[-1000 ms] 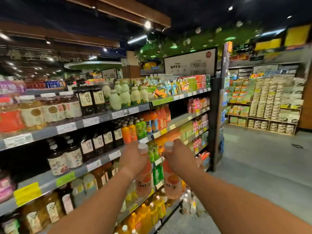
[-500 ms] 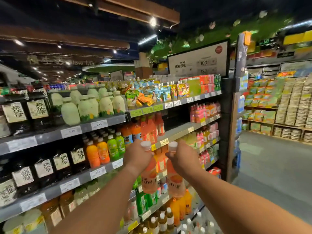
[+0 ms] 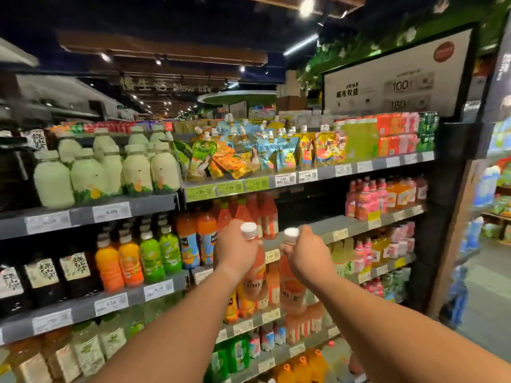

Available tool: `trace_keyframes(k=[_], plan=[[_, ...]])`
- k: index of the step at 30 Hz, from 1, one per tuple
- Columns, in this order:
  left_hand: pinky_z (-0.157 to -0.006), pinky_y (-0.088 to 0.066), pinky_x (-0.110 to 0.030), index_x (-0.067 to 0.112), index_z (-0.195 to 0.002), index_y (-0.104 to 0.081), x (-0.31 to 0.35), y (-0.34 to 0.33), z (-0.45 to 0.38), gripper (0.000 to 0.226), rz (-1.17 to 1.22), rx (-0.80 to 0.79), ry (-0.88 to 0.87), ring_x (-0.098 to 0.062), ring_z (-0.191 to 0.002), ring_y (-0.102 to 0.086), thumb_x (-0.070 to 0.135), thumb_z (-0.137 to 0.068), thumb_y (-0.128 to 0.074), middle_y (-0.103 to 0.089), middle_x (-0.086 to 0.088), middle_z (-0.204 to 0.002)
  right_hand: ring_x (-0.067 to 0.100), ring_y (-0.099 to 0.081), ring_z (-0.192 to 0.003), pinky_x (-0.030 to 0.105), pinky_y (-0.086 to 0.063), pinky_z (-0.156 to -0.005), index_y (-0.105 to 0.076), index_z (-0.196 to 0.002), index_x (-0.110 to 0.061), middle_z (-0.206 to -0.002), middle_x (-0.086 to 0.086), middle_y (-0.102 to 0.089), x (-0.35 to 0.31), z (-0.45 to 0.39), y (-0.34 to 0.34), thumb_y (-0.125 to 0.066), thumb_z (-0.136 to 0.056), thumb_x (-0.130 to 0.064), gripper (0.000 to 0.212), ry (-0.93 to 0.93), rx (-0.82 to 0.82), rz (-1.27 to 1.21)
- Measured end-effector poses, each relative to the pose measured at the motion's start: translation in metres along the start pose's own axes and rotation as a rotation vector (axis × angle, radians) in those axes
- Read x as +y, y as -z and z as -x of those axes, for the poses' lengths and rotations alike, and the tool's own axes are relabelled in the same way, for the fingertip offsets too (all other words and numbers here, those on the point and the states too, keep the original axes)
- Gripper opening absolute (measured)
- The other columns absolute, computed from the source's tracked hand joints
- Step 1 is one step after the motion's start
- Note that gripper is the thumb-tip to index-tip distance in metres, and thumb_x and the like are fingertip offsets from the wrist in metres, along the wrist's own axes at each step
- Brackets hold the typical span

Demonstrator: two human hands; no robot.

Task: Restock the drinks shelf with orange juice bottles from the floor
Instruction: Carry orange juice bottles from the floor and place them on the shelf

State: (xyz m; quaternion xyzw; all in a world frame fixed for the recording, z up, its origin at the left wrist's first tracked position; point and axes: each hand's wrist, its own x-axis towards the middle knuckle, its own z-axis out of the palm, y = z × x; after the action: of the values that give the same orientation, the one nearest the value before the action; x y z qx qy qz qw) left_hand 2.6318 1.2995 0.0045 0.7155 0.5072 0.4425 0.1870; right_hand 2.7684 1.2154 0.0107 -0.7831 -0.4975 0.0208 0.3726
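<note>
My left hand (image 3: pixel 235 248) grips the neck of an orange juice bottle (image 3: pixel 255 280) with a white cap. Close beside it, my right hand (image 3: pixel 307 254) grips a second white-capped orange juice bottle (image 3: pixel 291 293) the same way. Both bottles hang upright in front of the drinks shelf (image 3: pixel 343 226). Just behind my hands stand several matching orange-pink bottles (image 3: pixel 260 214) on the second shelf, with a dark open gap to their right.
Pale green bottles (image 3: pixel 110 172) and drink pouches (image 3: pixel 249 153) fill the top shelf. Orange and green bottles (image 3: pixel 138 258) and dark bottles stand at the left. Pink and orange multipacks (image 3: pixel 384 197) sit to the right. A dark end post (image 3: pixel 453 217) closes the shelving; the grey aisle floor (image 3: pixel 486 313) lies beyond.
I have moved closer along the shelving and both hands have risen with their bottles, now level with the second shelf's orange-pink bottles.
</note>
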Motion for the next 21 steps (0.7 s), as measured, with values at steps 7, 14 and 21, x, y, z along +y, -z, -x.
trace_keyframes(k=[7,14,21], plan=[[-0.068,-0.041,-0.029,0.023,-0.096,-0.058,0.02,-0.074,-0.069,0.034,-0.014,0.14,0.062,-0.024,-0.092,-0.06,0.032,-0.072,-0.081,-0.065,0.002,-0.098,0.032,-0.061,-0.098,0.04,-0.05,-0.08,-0.044,-0.106,-0.019,-0.104,0.007,-0.064,0.036,-0.114,-0.015,-0.067,-0.087,-0.036,0.033,0.036,0.059,-0.128],[-0.068,-0.03,-0.026,0.017,-0.094,-0.05,0.029,-0.132,-0.115,0.04,-0.023,0.245,0.122,-0.018,-0.087,-0.049,0.023,-0.073,-0.083,-0.056,0.002,-0.096,0.026,-0.059,-0.091,0.039,-0.049,-0.076,-0.043,-0.106,-0.025,-0.101,-0.001,-0.06,0.068,-0.206,-0.047,-0.065,-0.088,-0.035,0.03,0.19,0.003,-0.284],[-0.075,-0.041,-0.029,0.019,-0.095,-0.051,0.028,-0.178,-0.149,0.037,-0.086,0.291,0.227,-0.019,-0.093,-0.055,0.023,-0.074,-0.081,-0.058,0.002,-0.098,0.021,-0.059,-0.088,0.038,-0.05,-0.075,-0.043,-0.103,-0.028,-0.095,-0.008,-0.058,0.096,-0.266,-0.082,-0.065,-0.088,-0.034,0.027,0.267,-0.096,-0.36]])
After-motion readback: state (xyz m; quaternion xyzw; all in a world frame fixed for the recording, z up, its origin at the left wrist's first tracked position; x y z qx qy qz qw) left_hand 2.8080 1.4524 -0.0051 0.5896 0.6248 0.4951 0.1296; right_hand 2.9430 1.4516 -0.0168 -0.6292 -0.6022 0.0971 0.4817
